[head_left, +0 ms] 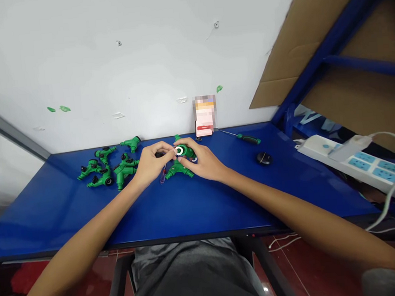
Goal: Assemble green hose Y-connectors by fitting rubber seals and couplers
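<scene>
My right hand (pixel 204 160) is closed around a green plastic hose connector (pixel 186 151) above the blue table. A white ring (pixel 179 151) shows at the connector's end, facing my left hand. The thumb and fingertips of my left hand (pixel 154 161) pinch the edge of that ring. Below both hands lie more green hose splitters (pixel 178 169), partly covered by my fingers. Beside them, under my left hand, is a small screwdriver with a purple-red handle (pixel 163 175).
Several green hose splitters (pixel 104 178) with black parts lie on the left of the blue table (pixel 189 209). A phone (pixel 204 119) leans against the wall. To the right are a green-black screwdriver (pixel 248 138), a black mouse (pixel 264 159) and a white power strip (pixel 356 163).
</scene>
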Available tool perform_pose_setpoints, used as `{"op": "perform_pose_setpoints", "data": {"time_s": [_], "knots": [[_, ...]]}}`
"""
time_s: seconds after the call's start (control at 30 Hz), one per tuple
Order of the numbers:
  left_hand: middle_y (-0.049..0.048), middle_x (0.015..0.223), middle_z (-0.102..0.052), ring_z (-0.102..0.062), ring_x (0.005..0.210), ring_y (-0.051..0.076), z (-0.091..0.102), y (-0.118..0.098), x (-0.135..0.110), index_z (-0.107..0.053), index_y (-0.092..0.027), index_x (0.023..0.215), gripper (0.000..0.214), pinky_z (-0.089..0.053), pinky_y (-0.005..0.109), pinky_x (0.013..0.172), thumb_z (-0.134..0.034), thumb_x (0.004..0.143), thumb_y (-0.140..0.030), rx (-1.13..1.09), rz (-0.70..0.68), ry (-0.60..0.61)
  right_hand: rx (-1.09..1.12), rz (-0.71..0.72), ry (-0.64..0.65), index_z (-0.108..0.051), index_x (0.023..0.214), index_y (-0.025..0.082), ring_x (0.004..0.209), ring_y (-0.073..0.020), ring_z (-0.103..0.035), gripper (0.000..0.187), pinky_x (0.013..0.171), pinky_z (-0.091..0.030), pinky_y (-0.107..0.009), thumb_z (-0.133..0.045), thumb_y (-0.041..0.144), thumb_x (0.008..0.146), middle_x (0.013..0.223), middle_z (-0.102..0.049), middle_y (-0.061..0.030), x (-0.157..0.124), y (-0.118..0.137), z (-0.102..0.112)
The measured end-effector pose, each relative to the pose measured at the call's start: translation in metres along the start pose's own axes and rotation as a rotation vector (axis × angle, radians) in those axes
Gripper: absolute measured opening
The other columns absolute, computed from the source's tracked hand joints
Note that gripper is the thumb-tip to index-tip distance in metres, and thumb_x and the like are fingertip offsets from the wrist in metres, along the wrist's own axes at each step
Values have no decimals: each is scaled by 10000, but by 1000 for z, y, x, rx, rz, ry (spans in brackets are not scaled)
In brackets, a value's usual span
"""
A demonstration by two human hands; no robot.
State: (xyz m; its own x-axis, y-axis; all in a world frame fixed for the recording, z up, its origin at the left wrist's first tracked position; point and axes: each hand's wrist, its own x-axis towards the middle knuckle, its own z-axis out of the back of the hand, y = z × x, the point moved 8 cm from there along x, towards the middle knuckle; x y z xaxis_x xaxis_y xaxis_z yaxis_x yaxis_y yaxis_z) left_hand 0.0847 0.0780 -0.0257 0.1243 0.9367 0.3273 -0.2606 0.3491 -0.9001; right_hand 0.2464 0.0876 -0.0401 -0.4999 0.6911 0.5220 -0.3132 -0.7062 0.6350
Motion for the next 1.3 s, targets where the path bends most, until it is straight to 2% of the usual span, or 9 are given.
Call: {"op": "perform_pose_setpoints", "data": {"time_s": [0.37,0.73,1.07,1.3], "knots": [[39,801,-786,-722,810,207,-3,6,2,-731,-197,809,255,-557,340,844,-828,857,-428,38,16,28,-89,15,32,-585,1388,306,1102,-277,-753,347,962,-584,-463,-621,325,1043,1303,-767,-66,-2,-1,-1],[24,866,-767,-718,860,203,-2,2,-2,-701,-209,846,294,-546,328,828,-845,854,-465,69,-44,-19,-104,58,57,-574,1427,313,1188,-290,-747,353,1020,-599,-494,-602,328,1075,1358,-756,-70,-3,7,-1],[19,789,-742,-672,773,186,-1,5,-2,-696,-201,736,396,-530,331,793,-934,754,-516,55,51,-16,-196,118,98,-560,1492,297,1244,-318,-731,381,1056,-604,-525,-556,356,1115,1456,-722,-112,-6,7,-7],[42,853,-768,-702,845,198,0,-4,-3,-718,-199,814,356,-547,326,827,-858,854,-525,25,7,29,-177,130,69,-578,1507,316,1241,-308,-736,395,1081,-604,-522,-571,360,1115,1443,-735,-88,-4,11,-1]]}}
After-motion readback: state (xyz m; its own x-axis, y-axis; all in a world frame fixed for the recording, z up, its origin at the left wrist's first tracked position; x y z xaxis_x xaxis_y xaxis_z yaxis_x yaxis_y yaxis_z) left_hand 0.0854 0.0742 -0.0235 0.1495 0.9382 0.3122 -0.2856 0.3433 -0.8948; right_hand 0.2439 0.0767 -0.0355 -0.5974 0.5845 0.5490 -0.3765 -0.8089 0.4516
